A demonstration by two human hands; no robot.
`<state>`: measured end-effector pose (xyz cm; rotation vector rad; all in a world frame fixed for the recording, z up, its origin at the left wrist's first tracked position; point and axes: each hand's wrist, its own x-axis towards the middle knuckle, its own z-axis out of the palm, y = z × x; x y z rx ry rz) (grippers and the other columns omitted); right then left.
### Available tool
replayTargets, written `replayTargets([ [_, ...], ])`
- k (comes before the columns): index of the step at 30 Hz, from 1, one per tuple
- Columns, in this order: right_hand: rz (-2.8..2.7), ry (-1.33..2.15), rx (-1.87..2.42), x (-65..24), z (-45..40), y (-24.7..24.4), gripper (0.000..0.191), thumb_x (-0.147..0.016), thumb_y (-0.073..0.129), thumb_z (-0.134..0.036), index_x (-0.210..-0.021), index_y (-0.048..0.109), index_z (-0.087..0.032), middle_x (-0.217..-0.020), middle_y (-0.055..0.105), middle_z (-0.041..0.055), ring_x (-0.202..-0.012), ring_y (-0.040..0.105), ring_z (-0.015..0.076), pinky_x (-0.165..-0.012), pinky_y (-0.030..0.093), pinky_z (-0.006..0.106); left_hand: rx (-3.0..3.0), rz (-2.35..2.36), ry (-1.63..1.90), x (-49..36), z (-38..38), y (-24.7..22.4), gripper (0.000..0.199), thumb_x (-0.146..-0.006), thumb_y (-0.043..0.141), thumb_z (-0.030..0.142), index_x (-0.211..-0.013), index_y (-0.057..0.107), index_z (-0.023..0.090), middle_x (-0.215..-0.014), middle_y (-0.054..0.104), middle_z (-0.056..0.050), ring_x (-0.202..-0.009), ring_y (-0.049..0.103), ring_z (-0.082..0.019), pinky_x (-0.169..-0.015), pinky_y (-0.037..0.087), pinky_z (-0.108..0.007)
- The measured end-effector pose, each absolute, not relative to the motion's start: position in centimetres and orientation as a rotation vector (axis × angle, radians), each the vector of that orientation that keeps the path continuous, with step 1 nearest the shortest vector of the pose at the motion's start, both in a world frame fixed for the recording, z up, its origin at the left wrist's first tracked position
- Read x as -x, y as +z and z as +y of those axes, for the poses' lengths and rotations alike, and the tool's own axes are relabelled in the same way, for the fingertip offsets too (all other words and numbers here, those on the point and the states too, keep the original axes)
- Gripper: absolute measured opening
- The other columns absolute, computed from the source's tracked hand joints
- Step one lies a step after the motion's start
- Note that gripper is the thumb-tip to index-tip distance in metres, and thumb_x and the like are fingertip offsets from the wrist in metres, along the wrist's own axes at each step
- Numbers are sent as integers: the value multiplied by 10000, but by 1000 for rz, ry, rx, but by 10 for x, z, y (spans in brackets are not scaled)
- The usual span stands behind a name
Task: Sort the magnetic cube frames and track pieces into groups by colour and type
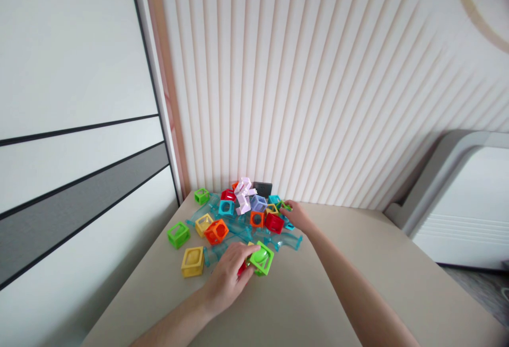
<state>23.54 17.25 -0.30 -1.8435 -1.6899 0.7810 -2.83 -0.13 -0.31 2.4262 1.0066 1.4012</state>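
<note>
My left hand (228,278) is closed round a green cube-frame block (261,258) near the front of the pile. Bits of a red block (242,268) and something yellow show beside its fingers; whether they are joined to the green one I cannot tell. At the pile's right edge, my right hand (296,214) has its fingers on another green block (283,206), partly covered by them. Just left of that hand lie a red block (274,223), an orange block (257,219) and a purple block (259,203).
Clear blue track pieces (288,240) spread under the blocks. Pale pink pieces (244,196) rise at the back beside a black item (263,189). A yellow block (192,261) and a green block (178,234) lie left. A ribbed wall and white cabinet border the table (310,294).
</note>
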Motion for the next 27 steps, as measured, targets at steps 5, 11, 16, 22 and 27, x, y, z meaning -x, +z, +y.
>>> replayTargets([
  [5,-1747,631,1886,-233,166,-4,302,-980,627,-345,-1228,621,-172,-1248,640,87,-1047,661,227,-894,567,442,-2431,1008,1399,28,-1,-3,380,-919,543,88,-1267,549,240,-1023,721,-60,-944,698,-207,-842,581,-321],
  [11,-1733,481,1942,-236,158,-2,219,-1003,522,-285,-1199,604,-229,-1042,728,75,-987,691,247,-832,500,347,-2427,1010,1400,29,-1,-6,400,-911,549,80,-1276,542,244,-1026,720,-57,-957,692,-208,-848,576,-320],
  [16,-1746,376,1912,-236,148,-2,256,-1023,415,-289,-1204,586,-228,-1161,692,101,-1026,681,251,-806,462,316,-2440,1001,1396,28,-1,-5,393,-915,540,77,-1275,534,236,-1016,717,-60,-938,690,-207,-841,576,-322],
  [22,-1757,277,1842,-234,140,0,326,-1043,330,-295,-1251,573,-237,-1285,618,109,-1062,668,245,-815,451,313,-2451,990,1405,27,-2,-2,380,-918,539,76,-1262,529,234,-1000,714,-54,-927,686,-201,-832,576,-311],
  [27,-1749,229,1822,-235,141,0,354,-1053,305,-340,-1287,554,-249,-1266,629,113,-995,686,249,-780,449,325,-2445,986,1400,28,-1,-3,381,-919,543,81,-1269,532,233,-1009,714,-57,-929,685,-202,-838,575,-315],
])
